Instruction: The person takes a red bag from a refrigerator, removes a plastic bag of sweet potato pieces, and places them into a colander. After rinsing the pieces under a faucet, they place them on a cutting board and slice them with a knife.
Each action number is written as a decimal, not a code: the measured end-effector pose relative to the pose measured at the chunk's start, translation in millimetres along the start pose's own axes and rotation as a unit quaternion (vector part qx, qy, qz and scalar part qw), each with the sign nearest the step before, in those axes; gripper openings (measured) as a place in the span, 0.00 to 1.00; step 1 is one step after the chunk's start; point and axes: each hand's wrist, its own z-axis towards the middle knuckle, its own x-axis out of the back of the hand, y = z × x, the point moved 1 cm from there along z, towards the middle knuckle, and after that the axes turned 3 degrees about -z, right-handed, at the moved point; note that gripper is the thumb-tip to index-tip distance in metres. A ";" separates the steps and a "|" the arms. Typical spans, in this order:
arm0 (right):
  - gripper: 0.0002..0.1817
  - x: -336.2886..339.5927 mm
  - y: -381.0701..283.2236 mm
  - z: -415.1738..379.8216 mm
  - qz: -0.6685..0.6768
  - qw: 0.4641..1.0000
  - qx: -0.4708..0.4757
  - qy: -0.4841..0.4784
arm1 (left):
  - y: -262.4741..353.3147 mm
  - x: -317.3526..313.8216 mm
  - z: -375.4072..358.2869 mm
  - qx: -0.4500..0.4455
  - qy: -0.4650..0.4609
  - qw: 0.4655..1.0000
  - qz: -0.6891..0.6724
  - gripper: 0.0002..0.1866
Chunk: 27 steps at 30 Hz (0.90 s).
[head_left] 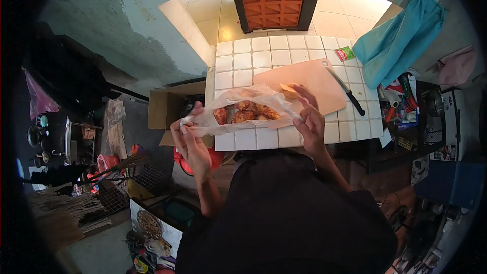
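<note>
A clear plastic bag (pixel 203 121) is stretched wide between my two hands, over the front part of the white-tiled counter (pixel 235 143). Several lumpy reddish-brown pieces (pixel 243 115) show inside it. My left hand (pixel 192 144) pinches the bag's left end, beyond the counter's left edge. At the other end, my right hand (pixel 310 119) grips the plastic with thumb and fingers. Behind the bag lies a pink cutting board (pixel 312 78), partly covered by it. A small orange-yellow piece (pixel 287 88) shows beside my right fingers. The black-handled knife (pixel 348 92) rests along the board's right edge.
A small green-and-red packet (pixel 345 54) lies at the counter's back right, near a hanging turquoise cloth (pixel 398 35). An open cardboard box (pixel 170 109) stands left of the counter, with a red container (pixel 215 158) below. A cluttered shelf (pixel 406 104) is at the right.
</note>
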 end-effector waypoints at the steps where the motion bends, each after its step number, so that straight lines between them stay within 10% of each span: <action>1: 0.05 -2.6 -0.5 -1.7 0.000 1.000 -0.001 0.001 | -4.4 3.5 -2.3 0.001 -0.001 1.000 0.000 0.10; 3: 0.07 -13.7 4.3 -8.0 0.324 0.918 -0.218 -0.062 | -11.3 9.3 -6.6 0.030 -0.032 0.997 -0.059 0.10; 8: 0.07 -49.7 19.0 -0.4 0.385 0.900 -0.126 -0.163 | -8.5 -5.9 -2.4 0.031 -0.006 0.997 -0.071 0.11; 11: 0.04 -47.9 -1.2 13.5 0.417 0.873 -0.249 0.044 | -6.0 0.7 -3.3 0.038 -0.010 0.997 -0.068 0.11; 13: 0.04 -43.0 -0.5 19.1 0.076 0.925 -0.156 0.337 | 1.2 -2.0 -5.9 -0.023 -0.029 0.992 0.120 0.13; 14: 0.04 -42.9 -4.5 13.3 0.077 0.927 -0.158 0.333 | 10.9 -6.7 -9.8 -0.053 -0.047 0.980 0.188 0.12; 17: 0.05 -47.5 -33.3 5.2 0.099 0.977 0.185 -0.037 | 7.8 4.0 -23.9 -0.107 -0.072 0.945 0.300 0.09; 20: 0.12 -84.5 -31.0 14.1 -0.003 0.938 -0.043 -0.344 | 8.4 -3.9 -37.1 0.004 -0.105 0.978 0.178 0.08; 23: 0.12 -93.5 32.4 28.6 -0.284 0.862 -0.137 -0.397 | 0.1 -9.6 -41.2 0.069 -0.108 0.990 0.056 0.08; 25: 0.15 -74.5 38.6 41.2 -0.260 0.877 -0.058 -0.400 | 2.3 -9.4 -43.3 0.135 -0.127 0.980 0.068 0.10; 27: 0.17 -67.6 56.7 39.7 -0.541 0.790 0.087 -0.274 | 2.6 -7.4 -46.6 0.179 -0.119 0.976 0.044 0.10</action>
